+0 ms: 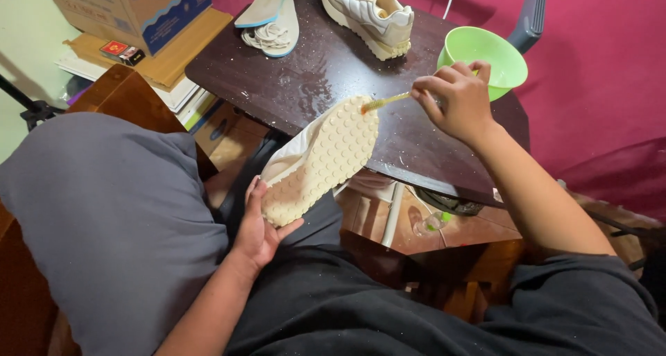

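My left hand [260, 228] grips the heel end of a cream sneaker [320, 160], held sole up so its studded rubber sole faces me. My right hand [458, 99] pinches a thin yellow brush [385, 101], and the brush's bristle tip touches the toe end of the sole. The shoe hangs over the near edge of a dark wet table [333, 75].
A second cream sneaker [368, 13] stands upright at the back of the table. Insoles and laces [270, 20] lie beside it. A green plastic bowl [485, 54] sits at the right edge. A cardboard box [132, 9] and stacked books are at the left.
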